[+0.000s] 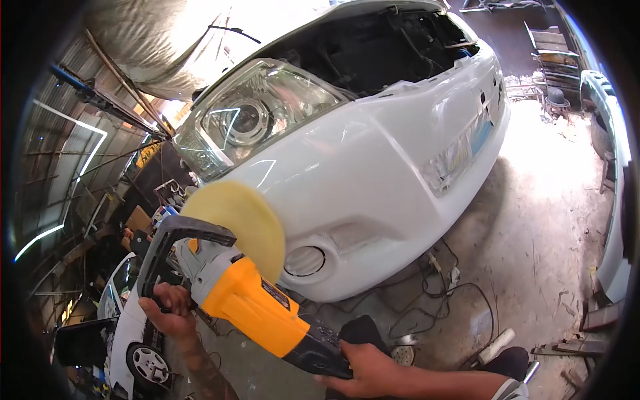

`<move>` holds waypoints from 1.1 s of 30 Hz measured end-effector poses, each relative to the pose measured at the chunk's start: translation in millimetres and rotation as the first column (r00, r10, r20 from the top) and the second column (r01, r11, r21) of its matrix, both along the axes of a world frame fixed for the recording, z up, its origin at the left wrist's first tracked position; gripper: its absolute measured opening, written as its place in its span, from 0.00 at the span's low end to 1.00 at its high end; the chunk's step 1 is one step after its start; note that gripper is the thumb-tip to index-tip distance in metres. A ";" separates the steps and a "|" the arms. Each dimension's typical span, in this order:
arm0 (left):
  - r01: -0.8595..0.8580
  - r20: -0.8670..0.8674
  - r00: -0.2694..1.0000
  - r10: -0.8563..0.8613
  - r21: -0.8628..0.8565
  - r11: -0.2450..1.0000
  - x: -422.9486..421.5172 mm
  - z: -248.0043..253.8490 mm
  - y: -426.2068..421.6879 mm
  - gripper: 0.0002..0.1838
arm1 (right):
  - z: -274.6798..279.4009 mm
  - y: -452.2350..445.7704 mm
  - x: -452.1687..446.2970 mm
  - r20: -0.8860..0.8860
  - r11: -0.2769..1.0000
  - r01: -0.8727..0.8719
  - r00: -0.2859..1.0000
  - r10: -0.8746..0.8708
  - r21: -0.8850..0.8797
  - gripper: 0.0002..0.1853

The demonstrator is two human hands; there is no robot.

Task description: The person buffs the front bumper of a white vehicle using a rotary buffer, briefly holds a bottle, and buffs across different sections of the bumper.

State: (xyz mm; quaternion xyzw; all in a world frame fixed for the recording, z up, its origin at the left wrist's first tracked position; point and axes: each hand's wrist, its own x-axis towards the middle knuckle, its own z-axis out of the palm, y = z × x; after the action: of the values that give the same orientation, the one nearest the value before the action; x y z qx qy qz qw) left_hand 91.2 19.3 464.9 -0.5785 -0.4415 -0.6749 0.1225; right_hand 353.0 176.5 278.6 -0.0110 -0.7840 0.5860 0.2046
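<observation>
Head view: holding orange polisher (260, 308) by front handle (200, 227) in left hand (175, 310), rear grip (317, 351) in right hand (375, 373), with yellow pad (239, 223) at white bumper (333, 180).

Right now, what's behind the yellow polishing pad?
Past the polishing pad, to its right, white bumper shows, with the headlight above; the surface directly behind it can't be seen.

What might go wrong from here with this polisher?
The yellow pad sits just below the headlight, so it might catch the headlight's edge. Loose cables lie on the floor and could cause a trip. The left hand grips the black handle beside the pad and might slip toward it.
</observation>
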 end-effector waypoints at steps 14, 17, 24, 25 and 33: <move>-0.268 -0.692 0.712 -0.119 -0.424 0.865 148.4 -57.2 136.3 0.26 | -186.8 52.4 12.2 -0.112 0.882 0.305 0.924 -0.365 -0.358 0.25; -0.093 -0.525 0.806 -0.274 -0.569 0.817 174.0 -94.4 186.7 0.25 | -231.9 62.8 21.7 -0.024 0.835 0.201 0.968 -0.248 -0.512 0.23; 0.077 -0.558 0.718 -0.416 -0.531 0.844 171.3 -111.2 241.3 0.19 | -266.8 70.5 26.4 -0.009 0.743 0.081 0.993 -0.116 -0.665 0.20; 0.054 -0.596 0.695 -0.403 -0.516 0.855 169.8 -110.6 239.3 0.17 | -260.6 68.2 24.8 -0.024 0.757 0.070 0.993 -0.113 -0.650 0.20; -0.218 -0.580 0.812 0.073 -0.184 0.958 111.4 -92.3 126.6 0.16 | -203.8 58.8 -14.4 -0.147 0.949 0.222 0.955 -0.258 -0.225 0.23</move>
State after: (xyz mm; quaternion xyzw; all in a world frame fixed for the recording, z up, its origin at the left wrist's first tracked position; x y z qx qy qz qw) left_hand 202.6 145.9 372.6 -0.7275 -0.5070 -0.4020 0.2283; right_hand 338.5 235.2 74.8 -0.0762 -0.6907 0.6335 0.3403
